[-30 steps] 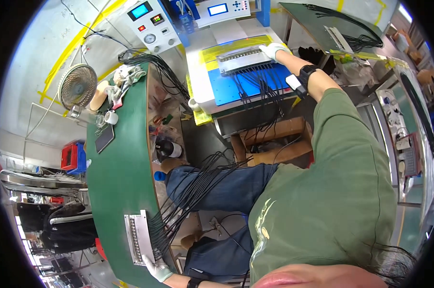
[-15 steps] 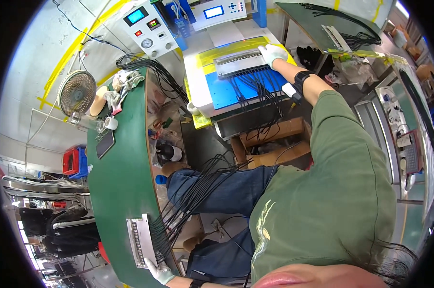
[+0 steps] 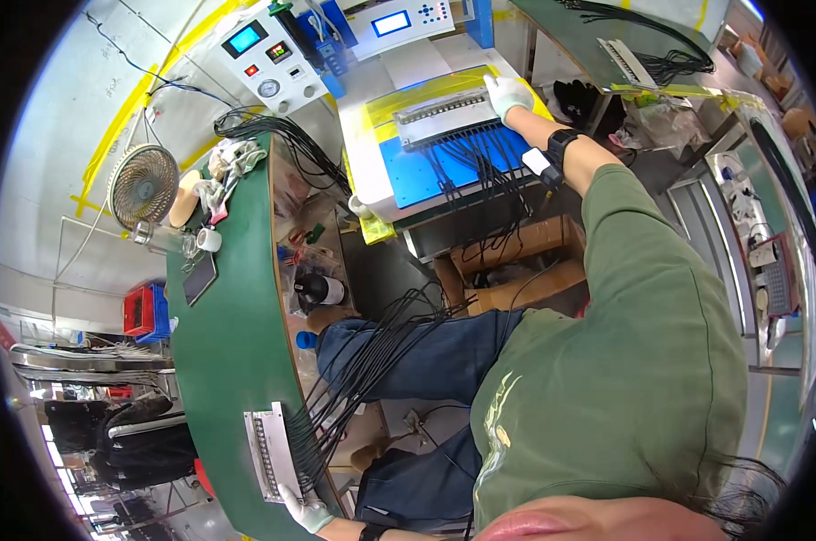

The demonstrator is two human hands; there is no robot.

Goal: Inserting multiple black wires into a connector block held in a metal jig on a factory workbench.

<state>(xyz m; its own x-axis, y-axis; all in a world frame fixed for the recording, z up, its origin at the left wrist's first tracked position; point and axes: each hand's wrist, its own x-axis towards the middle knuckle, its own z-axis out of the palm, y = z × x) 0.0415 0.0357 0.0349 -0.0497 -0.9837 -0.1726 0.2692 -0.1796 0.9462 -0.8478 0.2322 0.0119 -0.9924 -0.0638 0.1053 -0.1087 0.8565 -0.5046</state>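
My left hand [image 3: 307, 510], in a white glove, grips the lower end of a long metal connector bar [image 3: 273, 455] on the green bench. A row of small fittings runs along this bar, and black cables [image 3: 385, 361] trail from it over my leg. My right hand [image 3: 509, 96], also gloved in white, has its fingers closed at the right end of a second connector bar [image 3: 444, 117]. That bar lies across the blue plate [image 3: 412, 176] of a white machine, below yellow tape. Black cables hang from it past the machine's front edge. The glove hides the bar's end.
A control box [image 3: 270, 59] and a blue-framed unit with a screen [image 3: 393, 22] stand behind the machine. A fan [image 3: 144, 185], a phone [image 3: 201, 278] and gloves are along the bench's far side. Beneath the machine sits a cardboard box [image 3: 525, 284]. Another cabled bar [image 3: 626, 63] lies at upper right.
The whole view has shifted slightly. A green-topped dark tool now shows in front of the control box. Both hands stay at the ends of their connector bars.
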